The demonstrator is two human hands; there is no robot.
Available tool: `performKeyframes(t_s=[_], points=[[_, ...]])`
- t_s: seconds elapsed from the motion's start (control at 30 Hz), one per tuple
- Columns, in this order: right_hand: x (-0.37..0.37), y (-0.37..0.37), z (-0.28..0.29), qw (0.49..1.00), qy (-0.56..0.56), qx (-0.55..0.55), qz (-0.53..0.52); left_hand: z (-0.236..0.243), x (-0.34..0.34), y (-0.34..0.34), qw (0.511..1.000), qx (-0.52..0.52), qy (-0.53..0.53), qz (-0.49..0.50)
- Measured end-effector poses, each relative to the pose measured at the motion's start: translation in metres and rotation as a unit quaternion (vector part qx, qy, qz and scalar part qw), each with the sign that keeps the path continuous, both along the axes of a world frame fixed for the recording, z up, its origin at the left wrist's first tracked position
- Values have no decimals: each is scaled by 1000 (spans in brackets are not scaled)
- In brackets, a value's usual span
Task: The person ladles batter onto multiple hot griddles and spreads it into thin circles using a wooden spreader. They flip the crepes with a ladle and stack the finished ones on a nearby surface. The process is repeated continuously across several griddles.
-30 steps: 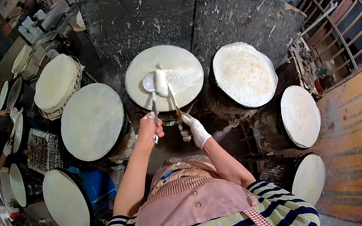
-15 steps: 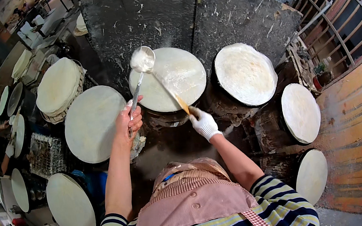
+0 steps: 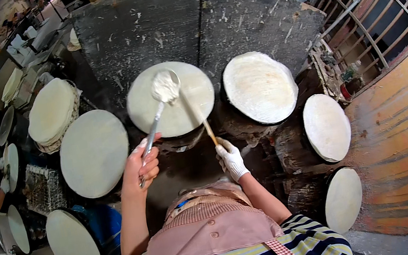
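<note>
My bare left hand (image 3: 140,165) is wrapped round the handle of a metal ladle (image 3: 153,131). A lump of thick white batter (image 3: 164,86) fills the ladle's bowl, which is over the middle round griddle (image 3: 143,97), coated in a thin pale layer. My right hand (image 3: 231,160), in a white knitted glove, grips a long thin spatula (image 3: 208,129) by its tan handle. The spatula's pale far end reaches up beside the ladle's bowl; whether they touch I cannot tell.
White-covered rounds stand about me: one at left (image 3: 95,154), one at right (image 3: 261,88), and several further out. A stack of pale sheets (image 3: 52,111) sits on a basket at left. Dark boards (image 3: 146,30) rise behind the griddle. Another person's gloved hand (image 3: 6,183) shows at far left.
The view has shifted, so most things sit further left. Both hands have come nearer my body. The ladle's bowl now lies lower over the griddle, and the spatula stands more upright.
</note>
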State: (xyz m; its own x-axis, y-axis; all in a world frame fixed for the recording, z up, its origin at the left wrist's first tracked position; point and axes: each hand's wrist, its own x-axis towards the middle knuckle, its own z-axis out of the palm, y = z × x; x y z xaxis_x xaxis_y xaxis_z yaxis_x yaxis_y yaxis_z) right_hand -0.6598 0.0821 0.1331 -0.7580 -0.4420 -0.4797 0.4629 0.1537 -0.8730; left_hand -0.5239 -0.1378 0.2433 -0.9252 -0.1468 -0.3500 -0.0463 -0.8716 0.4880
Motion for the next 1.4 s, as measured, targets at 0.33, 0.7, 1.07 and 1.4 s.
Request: performKeyframes(t_s=[0.33,0.7,1.07,1.4], points=[[-56,24,3,994,89,59,-19,-39,-28,17,994,48,-76,61],[-221,145,9,940,256,163,-156,-40,-47,66,989,13,-93,116],[-351,178,-31,892,344,285,-71,-15,-18,102,938,-83,-213,261],[-356,173,-19,890,374,255,-43,3,26,129,934,-91,-227,261]])
